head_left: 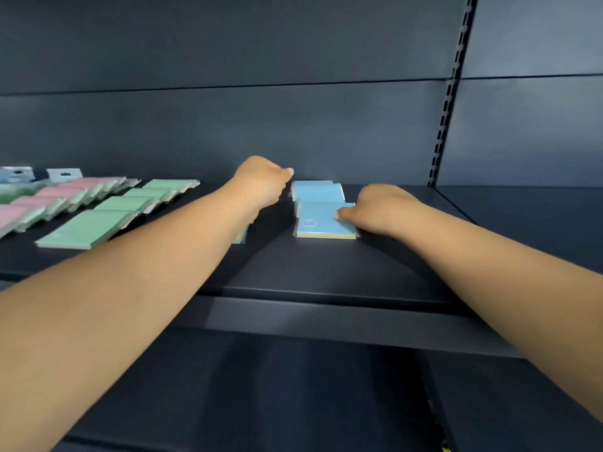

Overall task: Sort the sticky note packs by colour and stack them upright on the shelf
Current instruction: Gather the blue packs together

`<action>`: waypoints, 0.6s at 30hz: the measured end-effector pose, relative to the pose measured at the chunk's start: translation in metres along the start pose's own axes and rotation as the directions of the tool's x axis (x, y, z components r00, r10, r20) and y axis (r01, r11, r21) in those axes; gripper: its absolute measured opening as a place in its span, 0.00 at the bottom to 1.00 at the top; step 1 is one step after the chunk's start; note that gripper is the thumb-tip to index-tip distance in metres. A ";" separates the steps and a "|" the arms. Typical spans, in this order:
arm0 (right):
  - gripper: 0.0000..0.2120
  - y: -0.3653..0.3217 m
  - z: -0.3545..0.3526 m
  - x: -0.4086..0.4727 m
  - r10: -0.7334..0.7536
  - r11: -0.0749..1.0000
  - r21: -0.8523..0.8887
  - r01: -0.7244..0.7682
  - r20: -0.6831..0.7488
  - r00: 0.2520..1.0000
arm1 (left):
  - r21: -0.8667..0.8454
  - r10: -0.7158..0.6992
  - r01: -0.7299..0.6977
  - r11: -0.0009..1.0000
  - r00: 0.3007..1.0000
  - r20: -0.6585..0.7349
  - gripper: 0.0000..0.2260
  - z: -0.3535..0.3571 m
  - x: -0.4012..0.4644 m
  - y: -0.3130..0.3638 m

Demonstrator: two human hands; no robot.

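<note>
Several flat blue sticky note packs (321, 210) lie mid-shelf on the dark metal shelf (326, 272). Right hand (380, 208) pinches the front pack; left hand (261, 182) hovers curled, grip unclear. Tip packs upright together, squaring edges.

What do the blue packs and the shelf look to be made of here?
Blue packs: paper pads, matte top, thin coloured sheet edges along the front; glints at the sides suggest a clear plastic wrap, though that is uncertain. Shelf: probably painted metal, dark smooth satin finish with a soft sheen and a folded front lip.
</note>
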State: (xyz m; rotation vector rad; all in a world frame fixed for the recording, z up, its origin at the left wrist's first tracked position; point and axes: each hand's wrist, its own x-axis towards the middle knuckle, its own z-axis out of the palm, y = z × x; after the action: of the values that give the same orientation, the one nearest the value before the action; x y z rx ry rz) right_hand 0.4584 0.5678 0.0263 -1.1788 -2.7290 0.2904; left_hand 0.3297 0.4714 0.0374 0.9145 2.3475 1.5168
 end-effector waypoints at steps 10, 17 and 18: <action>0.19 -0.039 -0.004 -0.069 -0.291 0.944 -0.244 0.220 -0.306 0.907 | 0.706 0.533 -0.455 0.543 0.836 0.129 0.16 -0.073 -0.070 -0.043; 0.21 -0.128 0.043 -0.150 -0.417 0.901 -0.275 0.337 -0.328 0.848 | 0.846 0.489 -0.235 0.479 0.872 -0.035 0.17 -0.172 -0.158 -0.106; 0.21 -0.143 0.049 -0.160 -0.431 0.895 -0.277 0.351 -0.327 0.841 | 0.855 0.489 -0.212 0.473 0.870 -0.054 0.16 -0.189 -0.169 -0.115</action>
State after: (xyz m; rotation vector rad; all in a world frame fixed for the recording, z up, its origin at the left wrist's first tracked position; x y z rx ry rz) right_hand 0.4565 0.3489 0.0028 -0.5929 -2.5998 -0.2583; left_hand 0.3282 0.1965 -0.0049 1.5427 3.3466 0.4933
